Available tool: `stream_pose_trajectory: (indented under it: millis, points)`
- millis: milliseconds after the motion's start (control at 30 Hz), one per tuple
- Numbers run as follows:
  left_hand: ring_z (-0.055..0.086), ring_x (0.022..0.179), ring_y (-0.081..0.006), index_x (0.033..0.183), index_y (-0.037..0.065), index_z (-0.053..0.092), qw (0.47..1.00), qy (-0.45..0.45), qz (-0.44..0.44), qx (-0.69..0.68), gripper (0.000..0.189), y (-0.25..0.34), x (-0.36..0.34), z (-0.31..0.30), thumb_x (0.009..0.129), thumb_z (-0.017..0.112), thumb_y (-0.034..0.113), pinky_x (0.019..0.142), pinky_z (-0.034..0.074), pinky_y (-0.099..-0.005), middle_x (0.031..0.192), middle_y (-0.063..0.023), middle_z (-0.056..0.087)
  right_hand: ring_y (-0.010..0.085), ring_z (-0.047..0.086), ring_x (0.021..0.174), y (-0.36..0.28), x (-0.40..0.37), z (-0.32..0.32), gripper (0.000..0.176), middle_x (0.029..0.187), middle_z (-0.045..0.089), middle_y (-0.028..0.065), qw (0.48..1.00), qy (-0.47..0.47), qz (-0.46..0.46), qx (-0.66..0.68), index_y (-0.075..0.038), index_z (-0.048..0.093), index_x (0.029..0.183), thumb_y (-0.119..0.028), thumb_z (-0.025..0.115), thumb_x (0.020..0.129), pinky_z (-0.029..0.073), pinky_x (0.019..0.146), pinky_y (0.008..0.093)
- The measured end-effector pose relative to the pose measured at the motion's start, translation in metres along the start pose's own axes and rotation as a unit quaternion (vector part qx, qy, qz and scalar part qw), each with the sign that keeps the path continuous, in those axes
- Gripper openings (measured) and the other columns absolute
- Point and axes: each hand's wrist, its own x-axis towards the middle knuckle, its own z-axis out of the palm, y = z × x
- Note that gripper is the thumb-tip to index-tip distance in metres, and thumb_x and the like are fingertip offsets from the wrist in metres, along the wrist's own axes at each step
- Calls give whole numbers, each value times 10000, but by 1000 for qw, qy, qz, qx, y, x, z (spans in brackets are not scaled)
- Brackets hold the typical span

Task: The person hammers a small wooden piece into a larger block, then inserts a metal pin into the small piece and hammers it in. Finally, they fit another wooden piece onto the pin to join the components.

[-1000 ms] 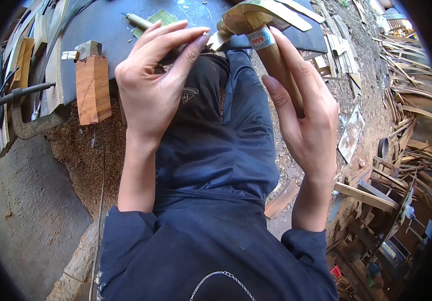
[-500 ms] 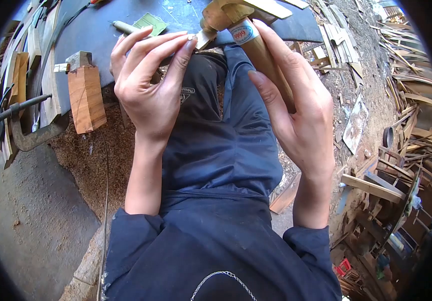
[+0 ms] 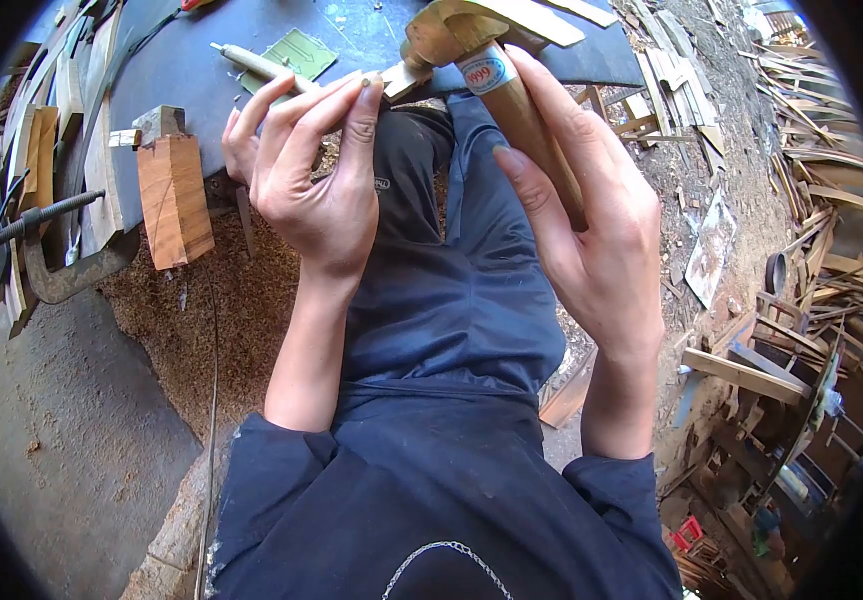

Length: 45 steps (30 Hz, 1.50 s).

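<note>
Head view: 1 small object (image 3: 365,83), too tiny to be identified, is pinched between the thumb and index fingertips of the left hand (image 3: 316,185), whose other fingers are loosely curled. By the right hand (image 3: 596,220), 1 wooden-handled hammer (image 3: 528,128) is gripped, thumb and fingers closed on the handle below a round label (image 3: 482,73). Its head is held over the near edge of a dark workbench (image 3: 241,20), just beside a pale wood piece (image 3: 406,80); whether they touch cannot be told. Farther out, a pen-shaped tool (image 3: 256,62) is laid against a green sheet (image 3: 301,52), and a reddish wood block (image 3: 175,200) is seen near a C-clamp (image 3: 41,216).
</note>
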Motion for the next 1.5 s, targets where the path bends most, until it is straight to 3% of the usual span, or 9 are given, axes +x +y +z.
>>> stream_pose_trajectory:
  millis: [100, 200, 600, 1000, 1133, 1367, 1500]
  points:
    - [645, 1209, -215, 1058, 119, 862, 999, -24, 10, 20, 148, 2, 1, -4, 917, 876, 162, 1103, 430, -382, 1045, -8, 818, 323, 739, 1205, 0, 0, 1, 515, 1358, 727, 189, 1000, 1, -1, 4, -32, 616, 1500, -64, 746, 1003, 571, 1007, 411]
    - [658, 1155, -201, 1000, 144, 868, 1000, 1, 2, -3, 121, -1, 0, 1, 890, 898, 184, 1096, 379, -382, 996, 32, 815, 321, 739, 1207, -1, 0, 1, 516, 1357, 727, 190, 1000, 0, 2, 2, -32, 617, 1500, -61, 748, 1001, 572, 1007, 408]
    - [654, 1155, -204, 999, 138, 865, 1000, 3, 11, 1, 135, 0, 1, 1, 877, 905, 179, 1056, 399, -364, 986, 32, 814, 321, 741, 1197, -2, -1, 1, 523, 1366, 722, 193, 1000, 1, 1, 5, -29, 615, 1502, -57, 751, 998, 574, 1002, 407]
    - [668, 1108, -193, 968, 133, 843, 996, -10, 84, 32, 131, 0, 11, -6, 850, 897, 149, 1037, 417, -368, 996, 35, 800, 312, 733, 1232, -7, 1, -1, 522, 1390, 717, 192, 1000, 2, -5, 0, -15, 605, 1506, -53, 744, 1005, 572, 1022, 404]
    - [682, 1066, -200, 961, 138, 839, 995, 2, 97, 28, 127, -4, 12, -5, 849, 895, 159, 1022, 424, -372, 958, 27, 785, 295, 730, 1235, -11, 2, -7, 522, 1397, 716, 194, 998, 20, -53, 17, -12, 603, 1509, -44, 740, 1006, 570, 1027, 404]
    - [688, 1050, -196, 942, 131, 827, 996, 2, 92, 21, 133, -1, 15, -7, 831, 899, 138, 1009, 427, -370, 950, 30, 782, 306, 750, 1183, -27, 4, -12, 534, 1375, 725, 195, 998, -27, -51, -39, -14, 613, 1499, -18, 745, 982, 580, 1000, 400]
    - [689, 1046, -194, 941, 131, 822, 996, -3, 88, 14, 135, -1, 17, -8, 827, 895, 126, 1001, 427, -366, 955, 40, 785, 311, 754, 1164, -27, 6, -10, 535, 1353, 731, 199, 997, -6, -67, -30, -18, 613, 1502, -18, 744, 984, 587, 972, 405]
